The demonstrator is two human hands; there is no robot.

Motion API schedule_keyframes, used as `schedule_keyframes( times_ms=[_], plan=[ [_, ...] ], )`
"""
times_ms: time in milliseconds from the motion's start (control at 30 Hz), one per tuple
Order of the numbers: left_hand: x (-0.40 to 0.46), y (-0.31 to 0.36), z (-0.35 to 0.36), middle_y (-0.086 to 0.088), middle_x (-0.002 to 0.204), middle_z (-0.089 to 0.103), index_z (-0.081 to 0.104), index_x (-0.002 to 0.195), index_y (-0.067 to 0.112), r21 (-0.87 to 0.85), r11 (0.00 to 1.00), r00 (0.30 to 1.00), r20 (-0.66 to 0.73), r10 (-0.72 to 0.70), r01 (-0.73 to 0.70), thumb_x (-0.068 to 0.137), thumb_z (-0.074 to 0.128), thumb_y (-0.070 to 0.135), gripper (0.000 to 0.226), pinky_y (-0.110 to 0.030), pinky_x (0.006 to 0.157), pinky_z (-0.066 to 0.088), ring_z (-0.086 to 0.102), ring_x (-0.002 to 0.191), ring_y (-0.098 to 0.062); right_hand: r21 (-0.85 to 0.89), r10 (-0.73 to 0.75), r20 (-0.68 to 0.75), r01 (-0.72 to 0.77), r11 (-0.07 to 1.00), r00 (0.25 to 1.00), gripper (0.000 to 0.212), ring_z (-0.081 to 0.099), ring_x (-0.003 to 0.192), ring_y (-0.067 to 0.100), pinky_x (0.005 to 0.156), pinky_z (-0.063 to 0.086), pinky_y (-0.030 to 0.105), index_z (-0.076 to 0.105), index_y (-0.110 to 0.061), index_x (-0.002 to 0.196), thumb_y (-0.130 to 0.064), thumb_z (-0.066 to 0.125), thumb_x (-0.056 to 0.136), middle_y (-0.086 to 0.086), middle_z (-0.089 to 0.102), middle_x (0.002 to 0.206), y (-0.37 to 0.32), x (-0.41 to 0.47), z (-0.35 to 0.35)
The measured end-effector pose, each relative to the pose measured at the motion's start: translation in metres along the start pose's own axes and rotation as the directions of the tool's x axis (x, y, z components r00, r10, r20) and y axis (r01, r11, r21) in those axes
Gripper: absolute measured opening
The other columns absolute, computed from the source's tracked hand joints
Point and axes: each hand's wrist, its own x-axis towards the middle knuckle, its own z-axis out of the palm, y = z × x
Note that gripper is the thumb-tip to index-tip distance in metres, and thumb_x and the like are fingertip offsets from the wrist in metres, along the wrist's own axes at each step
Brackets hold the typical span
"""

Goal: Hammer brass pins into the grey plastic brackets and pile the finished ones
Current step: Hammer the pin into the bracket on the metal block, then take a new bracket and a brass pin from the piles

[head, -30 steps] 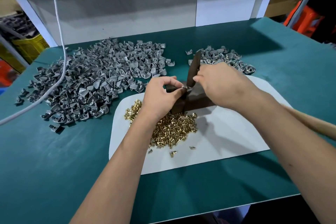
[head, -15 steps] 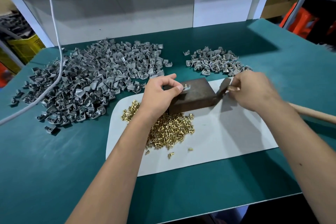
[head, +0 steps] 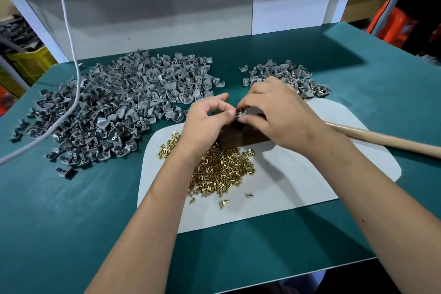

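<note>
Left hand point(head: 205, 124): over the near left end of the block; thumb and forefinger pinched on a small grey bracket point(head: 239, 115) at the block's top.
Right hand point(head: 276, 112): over the block from the right; fingertips closed on the same bracket, a brass pin point(head: 242, 110) standing up between the two hands.
Block point(head: 241, 137): dark brown, lying on the white mat point(head: 298, 184), partly covered by both hands.
Loose brass pins point(head: 222, 169): heaped on the mat just in front of the block, a few strays nearer the bench edge.
Unworked brackets point(head: 119, 107): large grey spread on the green bench point(head: 71, 222), left of the mat.
Finished pile point(head: 291, 76): smaller heap behind the right hand, brass showing in some pieces.
Hammer handle point(head: 386, 138): wooden, lying across the mat's right side, not gripped; head hidden.
Cable point(head: 71, 59): white, hanging across the large heap.
</note>
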Motion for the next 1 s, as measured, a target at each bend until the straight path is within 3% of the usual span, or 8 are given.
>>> schedule_keyframes(
  times_ms=[67, 133, 233, 433, 567, 733, 867, 1000],
  plan=[
    [0.002, 0.000, -0.004, 0.003, 0.128, 0.066, 0.077, 0.078, 0.019, 0.017, 0.999, 0.998, -0.058, 0.031, -0.031, 0.096, 0.068, 0.015, 0.020, -0.042, 0.114, 0.040, 0.059, 0.122, -0.007, 0.007, -0.008, -0.045, 0.009, 1.000, 0.999, 0.033, 0.047, 0.097, 0.021, 0.089, 0.044, 0.046, 0.073, -0.026, 0.100, -0.054, 0.056, 0.096, -0.003, 0.061, 0.096, 0.002, 0.003, 0.002],
    [0.008, -0.006, -0.016, 0.005, 0.108, 0.070, 0.077, 0.086, 0.015, 0.269, 0.961, 0.973, -0.194, 0.125, -0.070, 0.099, 0.065, 0.025, 0.021, -0.042, 0.112, 0.041, 0.062, 0.104, 0.000, 0.033, 0.025, -0.077, -0.022, 0.999, 0.997, 0.037, 0.048, 0.091, 0.022, 0.085, 0.045, 0.044, 0.070, -0.021, 0.089, -0.055, 0.056, 0.095, -0.001, 0.061, 0.089, 0.009, 0.007, 0.005],
    [0.014, -0.019, -0.040, 0.001, 0.098, 0.074, 0.076, 0.090, 0.016, 0.676, 0.736, 0.916, -0.312, 0.252, 0.028, 0.098, 0.062, 0.030, 0.021, -0.032, 0.113, 0.023, 0.063, 0.094, -0.015, 0.075, 0.121, -0.102, -0.114, 0.991, 0.987, 0.035, 0.051, 0.083, 0.022, 0.080, 0.046, 0.040, 0.065, -0.018, 0.079, -0.049, 0.063, 0.094, 0.000, 0.061, 0.080, 0.029, 0.017, 0.009],
    [0.015, -0.037, -0.056, -0.003, 0.097, 0.074, 0.075, 0.106, 0.019, 0.745, 0.654, 0.938, -0.309, 0.160, 0.134, 0.089, 0.065, 0.012, 0.020, -0.046, 0.115, 0.035, 0.067, 0.085, -0.027, 0.101, 0.395, -0.116, -0.384, 0.918, 0.911, 0.050, 0.056, 0.060, 0.020, 0.062, 0.040, 0.027, 0.057, -0.017, 0.059, -0.057, 0.075, 0.083, 0.000, 0.060, 0.060, 0.060, 0.041, 0.013],
    [0.017, -0.040, -0.060, 0.006, 0.079, 0.065, 0.075, 0.103, 0.023, 0.681, 0.715, 0.933, -0.340, 0.119, 0.157, 0.086, 0.074, 0.010, 0.021, -0.037, 0.081, 0.059, 0.066, 0.071, -0.016, 0.074, 0.499, -0.160, -0.494, 0.866, 0.851, 0.046, 0.063, 0.071, 0.027, 0.071, 0.047, 0.029, 0.055, -0.022, 0.058, -0.054, 0.077, 0.084, 0.005, 0.067, 0.069, 0.063, 0.048, 0.009],
    [0.022, -0.042, -0.062, 0.006, 0.078, 0.068, 0.074, 0.089, 0.024, 0.635, 0.752, 0.919, -0.380, 0.105, 0.177, 0.084, 0.073, 0.003, 0.022, -0.036, 0.076, 0.061, 0.066, 0.074, -0.015, 0.168, 0.066, 0.079, -0.079, 0.983, 0.995, 0.012, 0.063, 0.070, 0.002, 0.076, 0.054, 0.027, 0.072, -0.025, 0.079, -0.032, 0.081, 0.084, -0.016, 0.065, 0.071, 0.016, 0.045, -0.013],
    [0.024, -0.041, -0.062, 0.005, 0.081, 0.070, 0.075, 0.090, 0.023, 0.606, 0.780, 0.908, -0.399, 0.130, 0.154, 0.081, 0.077, 0.004, 0.021, -0.034, 0.078, 0.061, 0.067, 0.074, -0.013, 0.217, -0.234, 0.347, 0.165, 0.962, 0.908, 0.007, 0.060, 0.078, -0.010, 0.078, 0.047, 0.015, 0.077, -0.031, 0.090, -0.029, 0.080, 0.084, -0.023, 0.067, 0.080, -0.037, 0.036, -0.012],
    [0.022, -0.040, -0.064, 0.008, 0.082, 0.070, 0.078, 0.095, 0.020, 0.550, 0.821, 0.879, -0.455, 0.142, 0.151, 0.078, 0.086, 0.014, 0.019, -0.029, 0.076, 0.059, 0.066, 0.074, -0.011, 0.131, -0.315, 0.445, 0.286, 0.949, 0.839, 0.029, 0.059, 0.083, 0.010, 0.068, 0.045, 0.026, 0.073, -0.034, 0.105, -0.042, 0.083, 0.079, -0.018, 0.057, 0.085, -0.072, 0.027, 0.007]
  ],
)
